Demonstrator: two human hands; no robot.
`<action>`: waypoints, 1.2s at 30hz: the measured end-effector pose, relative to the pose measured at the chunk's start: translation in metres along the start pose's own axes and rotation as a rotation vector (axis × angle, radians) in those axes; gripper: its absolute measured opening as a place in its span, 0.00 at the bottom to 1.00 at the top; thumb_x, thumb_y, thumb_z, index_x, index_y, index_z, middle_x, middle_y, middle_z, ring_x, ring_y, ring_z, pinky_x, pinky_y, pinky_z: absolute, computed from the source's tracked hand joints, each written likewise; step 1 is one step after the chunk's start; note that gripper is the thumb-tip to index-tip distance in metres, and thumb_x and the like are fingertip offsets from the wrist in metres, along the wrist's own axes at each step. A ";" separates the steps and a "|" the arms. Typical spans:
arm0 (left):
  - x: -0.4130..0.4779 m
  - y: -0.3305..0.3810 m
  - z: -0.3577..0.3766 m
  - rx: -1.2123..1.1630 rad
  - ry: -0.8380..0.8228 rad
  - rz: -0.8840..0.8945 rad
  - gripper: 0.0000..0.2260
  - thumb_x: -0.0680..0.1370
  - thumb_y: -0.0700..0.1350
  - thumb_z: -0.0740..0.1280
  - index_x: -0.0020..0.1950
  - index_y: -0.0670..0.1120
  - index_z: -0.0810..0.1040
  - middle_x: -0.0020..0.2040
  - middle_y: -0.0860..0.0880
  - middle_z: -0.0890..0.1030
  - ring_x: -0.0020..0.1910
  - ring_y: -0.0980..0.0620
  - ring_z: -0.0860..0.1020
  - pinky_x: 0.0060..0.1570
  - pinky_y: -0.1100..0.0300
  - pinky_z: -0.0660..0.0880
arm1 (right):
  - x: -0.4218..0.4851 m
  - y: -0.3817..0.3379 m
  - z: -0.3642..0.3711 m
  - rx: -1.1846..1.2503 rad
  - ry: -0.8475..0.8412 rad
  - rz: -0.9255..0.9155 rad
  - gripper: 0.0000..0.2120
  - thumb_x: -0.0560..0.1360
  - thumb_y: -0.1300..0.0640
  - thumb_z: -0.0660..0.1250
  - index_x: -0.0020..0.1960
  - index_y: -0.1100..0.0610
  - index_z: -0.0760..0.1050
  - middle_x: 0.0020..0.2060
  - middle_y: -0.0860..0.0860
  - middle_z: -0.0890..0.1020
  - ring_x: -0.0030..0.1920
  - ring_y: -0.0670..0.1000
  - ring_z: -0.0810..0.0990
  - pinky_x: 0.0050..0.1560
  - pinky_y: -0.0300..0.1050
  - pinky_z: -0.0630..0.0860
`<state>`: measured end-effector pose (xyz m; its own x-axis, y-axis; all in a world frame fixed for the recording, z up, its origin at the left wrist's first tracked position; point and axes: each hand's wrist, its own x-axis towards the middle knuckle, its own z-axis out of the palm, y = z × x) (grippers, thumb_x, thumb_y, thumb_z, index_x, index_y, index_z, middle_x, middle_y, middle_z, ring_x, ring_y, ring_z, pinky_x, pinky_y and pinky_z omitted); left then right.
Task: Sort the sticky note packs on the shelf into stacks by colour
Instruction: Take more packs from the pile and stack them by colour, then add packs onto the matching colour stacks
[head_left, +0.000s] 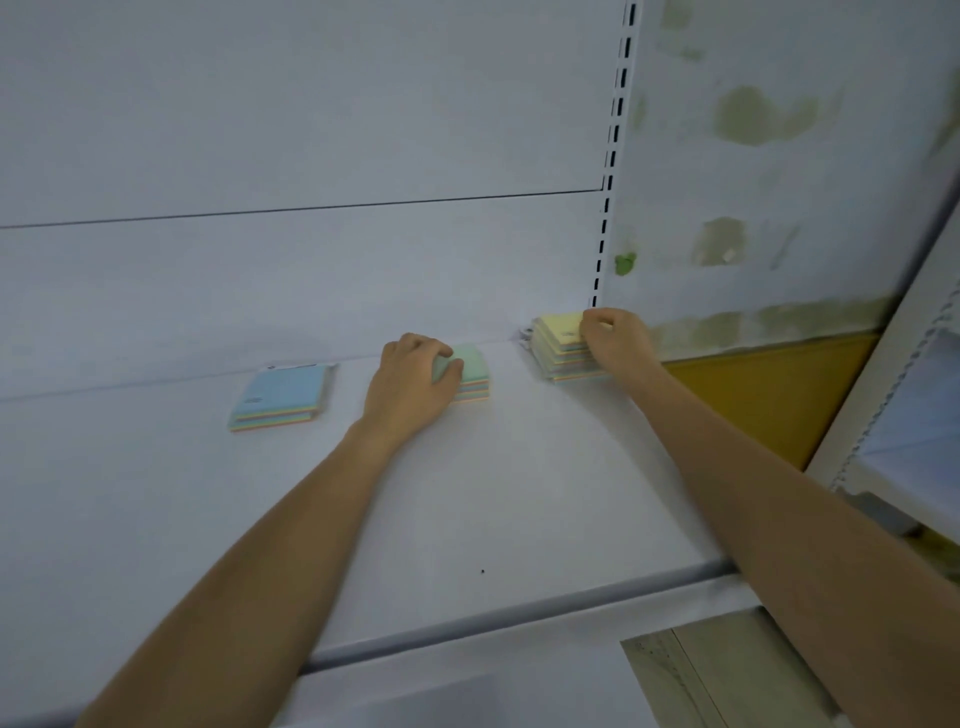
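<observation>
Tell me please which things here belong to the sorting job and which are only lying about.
Belong to the job: blue-topped stack; green-topped stack, gripped by left hand; yellow-topped stack, gripped by right hand; shelf.
Only there: slotted upright; yellow panel; stained wall.

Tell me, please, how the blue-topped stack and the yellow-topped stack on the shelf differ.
The blue-topped stack lies out to the left; the yellow-topped stack sits in the back right corner. The yellow-topped stack is taller than the blue-topped one. The right hand grips the yellow-topped stack; the blue-topped one is untouched, the left hand gripping the green-topped stack. Both show mixed pastel layers and rest on the white shelf.
</observation>
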<state>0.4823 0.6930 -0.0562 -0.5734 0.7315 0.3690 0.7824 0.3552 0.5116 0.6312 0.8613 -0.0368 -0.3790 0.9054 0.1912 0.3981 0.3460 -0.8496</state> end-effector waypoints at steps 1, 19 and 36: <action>0.001 -0.002 0.000 -0.036 0.001 -0.022 0.13 0.77 0.47 0.62 0.59 0.44 0.76 0.63 0.44 0.73 0.66 0.44 0.67 0.63 0.55 0.65 | 0.000 0.001 0.001 0.000 -0.012 -0.003 0.15 0.75 0.58 0.58 0.58 0.60 0.77 0.53 0.53 0.80 0.62 0.58 0.75 0.53 0.42 0.69; -0.009 -0.033 -0.068 0.187 0.020 0.042 0.17 0.79 0.49 0.58 0.63 0.43 0.73 0.64 0.43 0.74 0.67 0.43 0.68 0.65 0.51 0.67 | -0.049 -0.071 0.055 -0.378 -0.130 -0.692 0.20 0.76 0.52 0.62 0.67 0.54 0.70 0.71 0.54 0.68 0.71 0.57 0.63 0.72 0.49 0.56; -0.230 -0.287 -0.319 0.611 -0.057 -0.322 0.20 0.80 0.54 0.54 0.70 0.49 0.67 0.71 0.48 0.68 0.69 0.46 0.67 0.67 0.52 0.65 | -0.274 -0.265 0.326 -0.362 -0.667 -0.979 0.20 0.79 0.50 0.55 0.70 0.54 0.65 0.70 0.53 0.68 0.71 0.56 0.64 0.71 0.48 0.59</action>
<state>0.3115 0.2373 -0.0404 -0.7993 0.5582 0.2226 0.5818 0.8115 0.0541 0.3568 0.4417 -0.0248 -0.9559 -0.0378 0.2913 -0.1244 0.9504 -0.2851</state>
